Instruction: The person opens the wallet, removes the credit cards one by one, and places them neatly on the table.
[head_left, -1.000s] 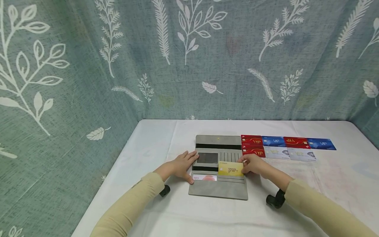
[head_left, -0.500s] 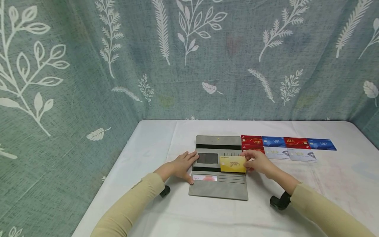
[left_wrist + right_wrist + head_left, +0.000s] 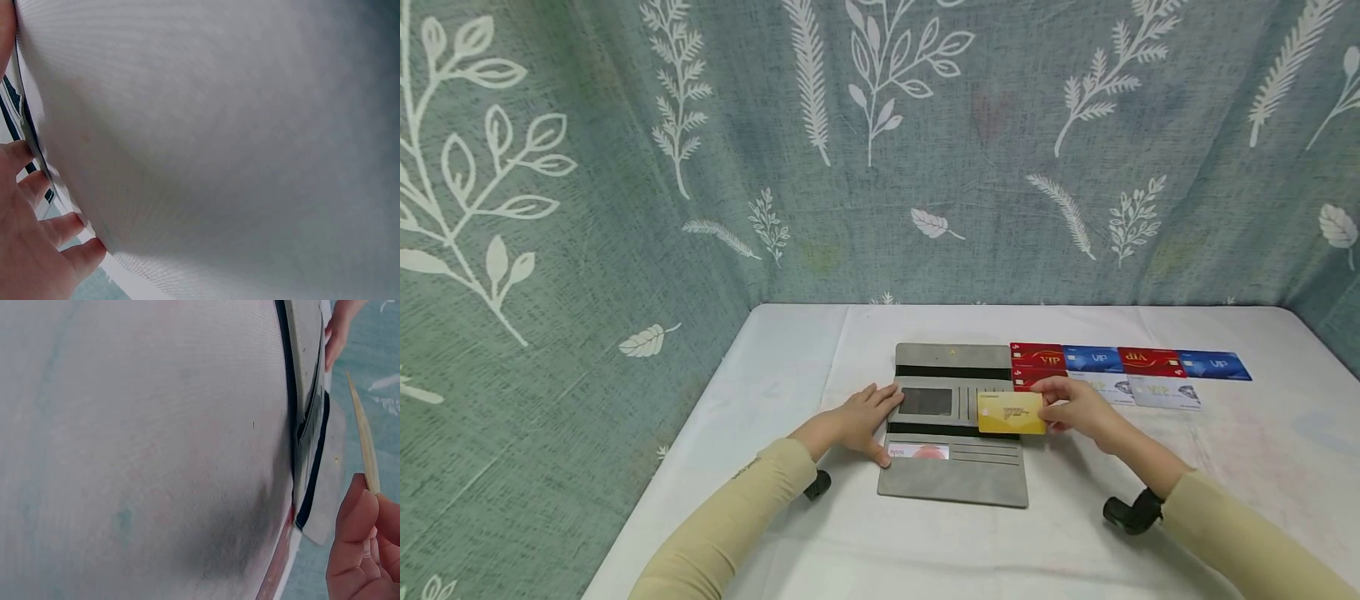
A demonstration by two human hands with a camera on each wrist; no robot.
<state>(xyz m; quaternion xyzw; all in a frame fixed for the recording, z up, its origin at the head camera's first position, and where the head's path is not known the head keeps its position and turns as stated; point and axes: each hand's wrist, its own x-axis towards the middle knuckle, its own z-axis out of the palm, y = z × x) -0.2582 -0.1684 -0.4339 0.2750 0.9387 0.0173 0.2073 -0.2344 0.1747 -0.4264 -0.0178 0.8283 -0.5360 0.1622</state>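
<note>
A grey wallet [image 3: 952,492] lies unfolded on the white table, with black bands, a dark window pocket and several card slots. My left hand [image 3: 853,423] rests on its left edge with the fingers spread; in the left wrist view these fingers [image 3: 62,231] lie along that edge. Between thumb and fingers my right hand [image 3: 1078,410] pinches the right end of a yellow card [image 3: 1011,413], which overlaps the wallet's right side. The right wrist view shows the card [image 3: 364,434] edge-on, raised off the wallet. A white and pink card [image 3: 919,451] sits in a lower left slot.
Right of the wallet, two rows of cards lie on the table [image 3: 925,550]: red cards [image 3: 1037,356], blue cards [image 3: 1215,365] and silver cards [image 3: 1165,391]. A leaf-patterned curtain [image 3: 880,167] hangs behind and to the left.
The yellow card, in my right hand, has come up from the wallet's right-hand slots and moved to the right, uncovering those slots. My left hand has stayed in place.
</note>
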